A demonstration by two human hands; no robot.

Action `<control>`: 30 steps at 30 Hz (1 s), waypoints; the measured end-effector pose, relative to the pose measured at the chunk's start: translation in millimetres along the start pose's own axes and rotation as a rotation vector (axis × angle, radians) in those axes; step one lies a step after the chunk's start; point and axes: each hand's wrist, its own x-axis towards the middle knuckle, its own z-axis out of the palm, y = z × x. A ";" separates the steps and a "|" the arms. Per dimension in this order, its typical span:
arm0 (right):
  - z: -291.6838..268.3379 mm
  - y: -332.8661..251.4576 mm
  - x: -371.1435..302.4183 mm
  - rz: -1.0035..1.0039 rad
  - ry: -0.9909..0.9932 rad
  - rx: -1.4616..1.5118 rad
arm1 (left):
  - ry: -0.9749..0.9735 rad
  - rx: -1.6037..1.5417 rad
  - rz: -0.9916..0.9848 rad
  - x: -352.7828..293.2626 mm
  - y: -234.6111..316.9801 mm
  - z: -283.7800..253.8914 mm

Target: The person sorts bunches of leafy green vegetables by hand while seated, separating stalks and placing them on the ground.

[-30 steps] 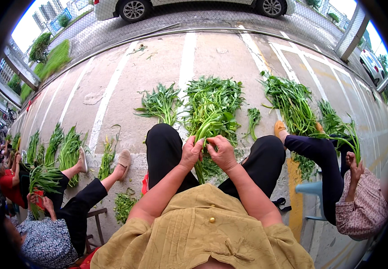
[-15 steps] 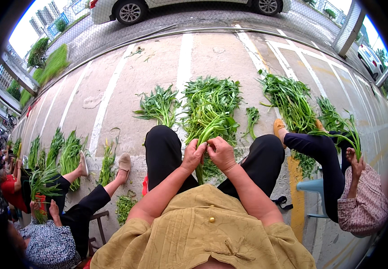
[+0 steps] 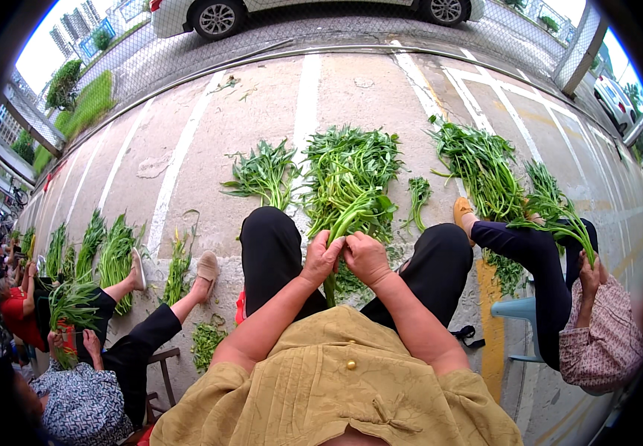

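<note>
A bunch of water spinach [image 3: 356, 213] rises between my knees, its leafy ends pointing away from me. My left hand [image 3: 320, 259] is closed round its stems, whose cut ends stick out below the fist. Right beside it, my right hand [image 3: 367, 259] pinches at the same stems with thumb and fingers; the exact stem between them is hidden. Just beyond lies a big pile of water spinach [image 3: 351, 156], partly covered by the held bunch. A smaller leafy heap [image 3: 263, 175] lies to its left and a few loose sprigs [image 3: 418, 199] to its right.
On the right, a co-worker beside a blue stool [image 3: 515, 308] holds greens near another pile [image 3: 481, 167]. Leftward, other seated people handle greens beside several bundles [image 3: 118, 249]. Trimmed leaves [image 3: 206, 346] lie by my left side. A wire fence and white car [image 3: 321, 6] stand ahead.
My hands stay almost in place on the water spinach, with the right fingers shifting slightly at the stems. The right co-worker's greens have tipped lower and leftward.
</note>
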 end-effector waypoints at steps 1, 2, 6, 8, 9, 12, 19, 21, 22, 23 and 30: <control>-0.1 -0.3 -0.4 -0.001 -0.022 -0.001 | -0.001 0.014 0.003 -0.2 -0.6 -0.1; 0.3 -0.1 -0.5 -0.007 -0.015 0.008 | -0.002 0.014 0.003 -0.2 -0.6 -0.2; 3.2 1.1 -0.8 -0.018 0.005 0.037 | -0.016 0.000 -0.012 -1.0 1.5 -0.3; 6.3 3.2 -0.9 -0.012 0.014 0.046 | -0.022 -0.007 -0.023 -1.8 4.2 0.6; 9.4 5.6 -0.6 -0.007 0.019 0.050 | -0.021 -0.006 -0.027 -2.2 5.8 1.6; 11.5 6.5 1.3 0.033 0.047 0.097 | -0.016 0.001 -0.025 -1.6 7.8 3.2; 16.6 58.4 7.1 0.387 0.264 0.037 | 0.040 -0.185 -0.009 -4.5 14.5 -2.8; 4.7 66.7 15.3 0.449 0.324 0.216 | 0.081 -0.345 -0.072 -3.9 20.4 -11.0; 3.2 65.5 14.5 0.464 0.296 0.270 | 0.090 -0.402 -0.085 0.0 20.0 -16.3; 0.3 59.8 12.5 0.509 0.192 0.278 | 0.103 -0.464 -0.099 2.8 18.5 -19.0; -0.5 20.4 5.7 0.394 -0.110 0.503 | 0.176 -0.599 -0.104 9.2 9.5 -17.0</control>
